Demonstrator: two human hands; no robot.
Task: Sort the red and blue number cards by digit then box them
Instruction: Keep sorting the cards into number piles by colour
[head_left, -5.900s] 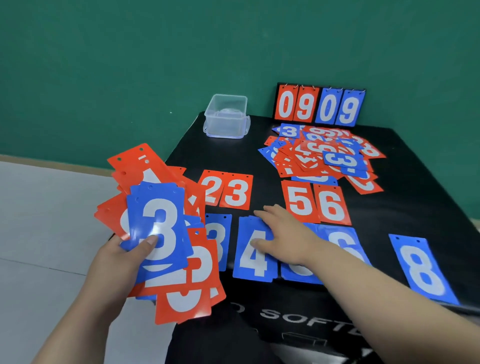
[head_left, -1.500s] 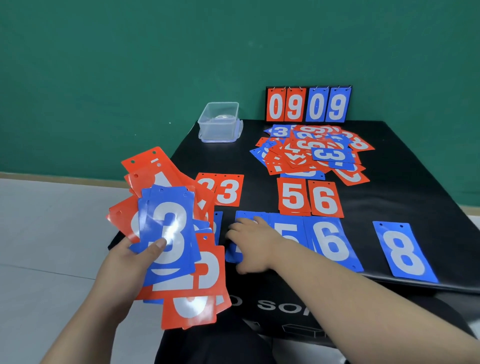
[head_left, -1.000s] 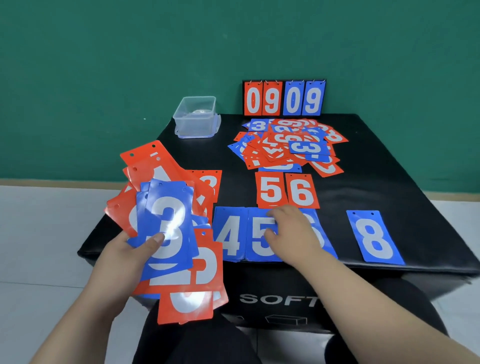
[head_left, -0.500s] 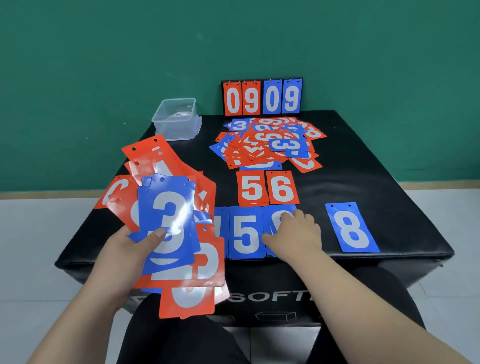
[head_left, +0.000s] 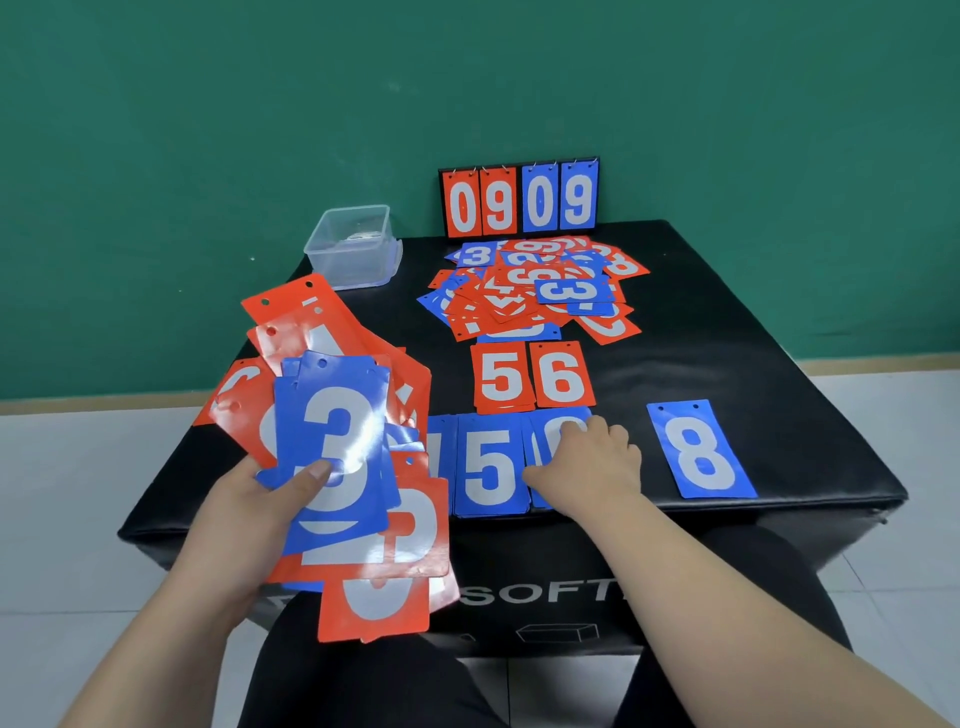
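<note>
My left hand (head_left: 249, 512) grips a fanned stack of red and blue cards (head_left: 337, 452), a blue 3 on top, held over the box's left front corner. My right hand (head_left: 587, 462) lies palm down on the blue 6 card (head_left: 558, 423), fingers spread, covering most of it. Beside it lies a blue 5 (head_left: 488, 467), and left of that a blue card (head_left: 441, 457) half hidden by the fan. A red 5 (head_left: 501, 376) and red 6 (head_left: 563, 375) lie just behind. A blue 8 (head_left: 698, 449) sits alone to the right. A mixed heap of cards (head_left: 535, 286) lies further back.
A clear plastic container (head_left: 356, 247) stands at the back left corner of the black padded box (head_left: 779, 338). A flip scoreboard reading 0909 (head_left: 519, 200) leans against the green wall. White floor tiles surround the box; my dark-clothed legs are below.
My right hand slid rightward along the blue row, from the 4 and 5 onto the 6. The view swung, shifting the scene left. The fan in my left hand stays held.
</note>
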